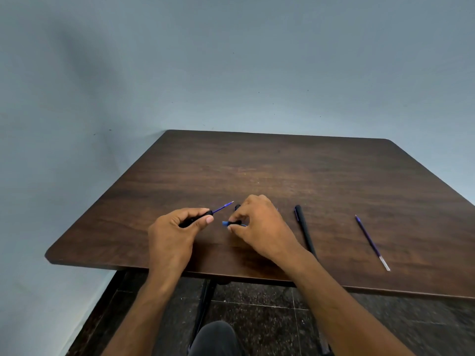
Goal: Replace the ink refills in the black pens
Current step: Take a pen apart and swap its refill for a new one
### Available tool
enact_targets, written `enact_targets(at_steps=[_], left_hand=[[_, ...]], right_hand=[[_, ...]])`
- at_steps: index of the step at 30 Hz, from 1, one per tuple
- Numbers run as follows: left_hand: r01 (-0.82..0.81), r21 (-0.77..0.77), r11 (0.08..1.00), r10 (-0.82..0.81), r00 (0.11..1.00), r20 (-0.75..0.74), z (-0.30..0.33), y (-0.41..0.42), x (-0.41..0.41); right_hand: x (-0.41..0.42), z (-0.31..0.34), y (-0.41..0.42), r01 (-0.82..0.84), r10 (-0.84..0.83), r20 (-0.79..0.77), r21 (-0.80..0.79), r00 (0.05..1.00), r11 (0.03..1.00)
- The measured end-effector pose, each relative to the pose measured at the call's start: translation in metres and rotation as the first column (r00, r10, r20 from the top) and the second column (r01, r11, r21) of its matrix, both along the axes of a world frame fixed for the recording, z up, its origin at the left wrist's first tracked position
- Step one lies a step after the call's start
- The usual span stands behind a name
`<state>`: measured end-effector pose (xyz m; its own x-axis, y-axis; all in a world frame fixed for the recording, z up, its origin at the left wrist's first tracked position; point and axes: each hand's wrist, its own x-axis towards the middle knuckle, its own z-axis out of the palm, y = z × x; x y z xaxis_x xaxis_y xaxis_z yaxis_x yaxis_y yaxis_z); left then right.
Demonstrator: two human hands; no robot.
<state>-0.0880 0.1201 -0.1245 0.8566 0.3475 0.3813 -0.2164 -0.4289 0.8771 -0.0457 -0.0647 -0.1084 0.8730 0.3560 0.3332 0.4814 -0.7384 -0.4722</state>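
- Well, from my feed the left hand [174, 227] has its grip curled round a black pen barrel [195, 219], thumb and forefinger pinching near the front end.
- I see a blue ink refill [223, 207] sticking out of that barrel, its tip pointing up and to the right, off the counter [282, 170].
- The right hand [259, 222] is just beside the left, its grip pinching a small black piece with a blue end [229, 223]; I cannot tell exactly which pen part it is.
- Behind the right hand's fingers I can make out another small black piece [237, 207], mostly hidden.
- To the right of that hand a whole black pen [305, 230] lies on the counter, running toward the near edge, where the forearm covers its lower end.
- Further right, well apart from the pen, a loose refill [372, 242] lies on the dark wood, blue along most of its length with a clear end nearest me.
- I can read no brand, label or writing on any pen or refill; they are too small in my view.
- Below the counter's edge I see dark speckled floor tiles [270, 317] and a grey wall [231, 60] behind.
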Motion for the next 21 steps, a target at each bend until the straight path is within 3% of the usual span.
enact_targets(at_steps=[4,8,11,13,21], left_hand=[[0.009,0.019,1.000,-0.009,1.000,-0.011,-0.001,-0.007,-0.002],[0.053,0.016,0.998,-0.053,0.999,-0.002,0.004,-0.025,0.000],[0.071,0.005,0.997,-0.071,0.997,0.008,0.007,-0.031,0.000],[0.079,0.012,0.997,-0.079,0.997,0.011,0.008,-0.035,-0.002],[0.114,0.074,0.991,-0.114,0.993,0.003,0.013,-0.052,0.001]], right_hand=[[-0.001,0.002,-0.014,0.205,-0.130,-0.206,0.401,0.970,0.893],[-0.002,0.005,-0.039,0.271,0.039,-0.385,0.716,0.922,0.643],[-0.004,0.006,-0.045,0.319,0.180,-0.432,0.837,0.884,0.445],[-0.007,0.005,-0.046,0.330,0.251,-0.437,0.868,0.864,0.372],[-0.011,0.009,-0.064,0.275,0.251,-0.431,0.833,0.866,0.481]])
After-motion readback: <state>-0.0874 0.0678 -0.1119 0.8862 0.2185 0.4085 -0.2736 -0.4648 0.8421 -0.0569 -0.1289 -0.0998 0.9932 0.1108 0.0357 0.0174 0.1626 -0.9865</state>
